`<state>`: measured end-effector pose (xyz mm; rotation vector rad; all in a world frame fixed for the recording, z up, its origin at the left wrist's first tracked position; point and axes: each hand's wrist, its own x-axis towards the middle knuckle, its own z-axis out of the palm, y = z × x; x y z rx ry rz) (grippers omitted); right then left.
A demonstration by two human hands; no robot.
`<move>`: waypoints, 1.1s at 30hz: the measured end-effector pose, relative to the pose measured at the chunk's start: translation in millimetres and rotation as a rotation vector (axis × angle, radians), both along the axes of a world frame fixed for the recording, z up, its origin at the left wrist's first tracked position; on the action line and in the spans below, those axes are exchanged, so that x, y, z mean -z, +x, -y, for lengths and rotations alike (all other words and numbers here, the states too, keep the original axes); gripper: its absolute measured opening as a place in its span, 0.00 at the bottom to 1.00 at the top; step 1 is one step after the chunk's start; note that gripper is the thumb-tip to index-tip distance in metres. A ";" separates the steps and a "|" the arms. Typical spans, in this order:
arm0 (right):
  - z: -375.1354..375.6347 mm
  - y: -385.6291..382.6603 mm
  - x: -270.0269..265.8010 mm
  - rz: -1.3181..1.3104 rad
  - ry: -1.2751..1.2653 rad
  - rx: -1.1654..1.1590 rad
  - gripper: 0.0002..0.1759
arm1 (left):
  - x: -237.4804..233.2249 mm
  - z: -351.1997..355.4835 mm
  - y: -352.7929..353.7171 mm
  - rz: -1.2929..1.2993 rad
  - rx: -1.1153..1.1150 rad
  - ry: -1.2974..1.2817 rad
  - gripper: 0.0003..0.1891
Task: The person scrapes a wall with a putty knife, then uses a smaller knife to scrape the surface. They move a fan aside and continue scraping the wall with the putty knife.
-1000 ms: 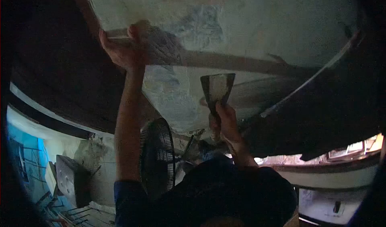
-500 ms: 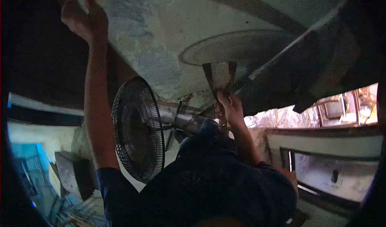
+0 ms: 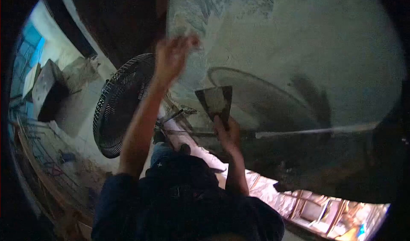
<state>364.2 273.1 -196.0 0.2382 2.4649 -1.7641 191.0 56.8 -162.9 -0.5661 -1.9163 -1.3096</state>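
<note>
My right hand grips a putty knife by its handle, with the wide blade pointing up and pale filler-like residue across its middle. Behind the blade is a greenish-grey wall with rough, streaky patches. My left hand is raised in front of the wall, above and left of the blade. Motion smears its fingers, so I cannot make out whether they hold anything. Partly behind my left forearm stands a black fan with a round wire grille.
The fan's shadow falls on the wall to the right. A dark panel borders the wall at the upper left. On the far left are a dark upright block and scattered debris. Bright daylight shows furniture-like frames at the lower right.
My view has turned, so the wall fills more of the right side. My left hand has come down from the upper left edge toward the putty knife, which stays in my right hand.
</note>
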 end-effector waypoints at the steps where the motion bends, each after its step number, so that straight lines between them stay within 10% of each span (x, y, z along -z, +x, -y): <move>1: -3.3 -4.1 5.3 -0.122 0.092 -0.050 0.22 | 24.8 -17.7 38.6 0.424 0.227 0.255 0.18; 3: -11.5 -10.4 5.5 0.020 0.135 -0.117 0.25 | 55.5 -30.9 84.3 0.674 0.233 -0.014 0.15; 8: -4.7 -18.4 34.0 0.139 0.017 -0.219 0.25 | 100.1 -36.2 121.7 0.796 0.342 0.592 0.15; 12: 30.8 -36.6 7.4 0.147 -0.047 -0.056 0.22 | 149.0 -21.6 114.9 0.997 0.655 0.540 0.15; 15: 23.7 -72.1 -10.8 -0.266 0.507 -0.159 0.19 | 133.6 -16.9 110.4 1.030 0.924 0.567 0.18; 25: 35.0 -183.7 -233.6 -0.997 1.917 -0.157 0.23 | 138.1 5.1 88.5 1.090 0.696 0.232 0.12; 33: 42.9 -204.3 -260.0 -0.795 2.267 -0.334 0.17 | 190.4 19.5 72.1 0.976 0.560 0.328 0.15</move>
